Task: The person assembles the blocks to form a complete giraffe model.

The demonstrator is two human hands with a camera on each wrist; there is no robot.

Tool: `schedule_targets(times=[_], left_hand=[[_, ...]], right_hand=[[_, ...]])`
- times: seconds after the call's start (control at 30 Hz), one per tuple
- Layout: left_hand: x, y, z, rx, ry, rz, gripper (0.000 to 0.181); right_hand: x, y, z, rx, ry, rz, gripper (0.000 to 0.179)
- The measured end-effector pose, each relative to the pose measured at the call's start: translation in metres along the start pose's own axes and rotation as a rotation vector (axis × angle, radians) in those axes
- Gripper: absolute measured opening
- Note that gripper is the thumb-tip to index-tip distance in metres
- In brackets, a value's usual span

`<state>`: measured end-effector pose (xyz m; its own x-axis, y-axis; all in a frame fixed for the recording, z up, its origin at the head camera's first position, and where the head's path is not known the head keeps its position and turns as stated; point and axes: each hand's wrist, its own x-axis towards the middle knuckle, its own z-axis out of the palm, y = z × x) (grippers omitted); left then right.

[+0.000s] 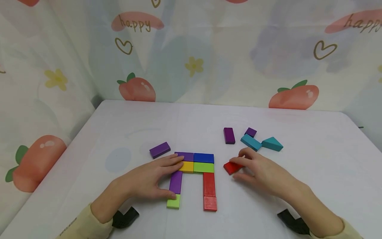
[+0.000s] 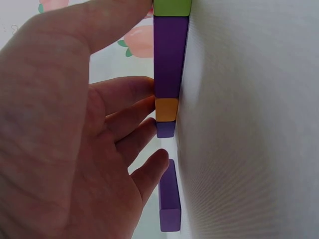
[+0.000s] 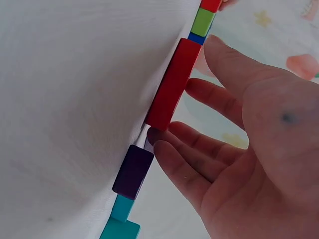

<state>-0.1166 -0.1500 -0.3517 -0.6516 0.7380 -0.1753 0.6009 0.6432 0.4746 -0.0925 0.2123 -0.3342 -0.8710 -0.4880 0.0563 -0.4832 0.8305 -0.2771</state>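
My left hand rests at the left side of a flat arrangement of blocks. Its fingertips lie on the purple block and the orange-yellow block, its thumb on the light green end block. Between thumb and fingers runs a longer purple block. A blue block, a light green block and two red blocks make up the right side. To the right of these, my right hand holds a separate red block at the tabletop, thumb toward one end and fingers at the other.
Beyond the right hand lie a dark purple block, a smaller purple block, a teal block and a teal triangular block. Another purple block sits at upper left. Behind the white table hangs a printed curtain.
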Motion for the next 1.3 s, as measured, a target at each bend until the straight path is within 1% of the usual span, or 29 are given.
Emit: schedule_targets(times=[0.17, 0.27, 0.43, 0.6, 0.7, 0.83, 1.07, 1.3], left_hand=[[0.000, -0.001, 0.001, 0.009, 0.001, 0.001, 0.088], [0.000, -0.002, 0.001, 0.010, 0.002, 0.006, 0.088], [0.001, -0.002, 0.001, 0.004, 0.000, 0.013, 0.088], [0.000, -0.002, 0.000, 0.001, 0.000, 0.017, 0.087], [0.000, -0.002, 0.000, -0.005, 0.002, 0.020, 0.087], [0.000, -0.002, 0.000, -0.008, 0.004, 0.023, 0.087], [0.001, -0.002, 0.000, -0.003, 0.004, 0.021, 0.087], [0.000, -0.001, 0.000, 0.001, 0.003, 0.017, 0.087]], right_hand=[[0.000, -0.001, 0.002, 0.016, 0.013, -0.004, 0.038], [0.001, -0.001, 0.004, -0.002, 0.030, 0.000, 0.042], [0.003, -0.005, 0.008, -0.028, 0.062, 0.050, 0.054], [0.006, -0.007, 0.008, -0.031, 0.076, 0.089, 0.051], [0.010, -0.009, 0.007, -0.021, 0.075, 0.084, 0.049], [0.017, -0.011, 0.006, 0.004, 0.079, 0.054, 0.045], [0.030, -0.012, 0.007, 0.043, 0.024, 0.011, 0.040], [0.035, -0.013, 0.008, 0.060, 0.003, 0.001, 0.038]])
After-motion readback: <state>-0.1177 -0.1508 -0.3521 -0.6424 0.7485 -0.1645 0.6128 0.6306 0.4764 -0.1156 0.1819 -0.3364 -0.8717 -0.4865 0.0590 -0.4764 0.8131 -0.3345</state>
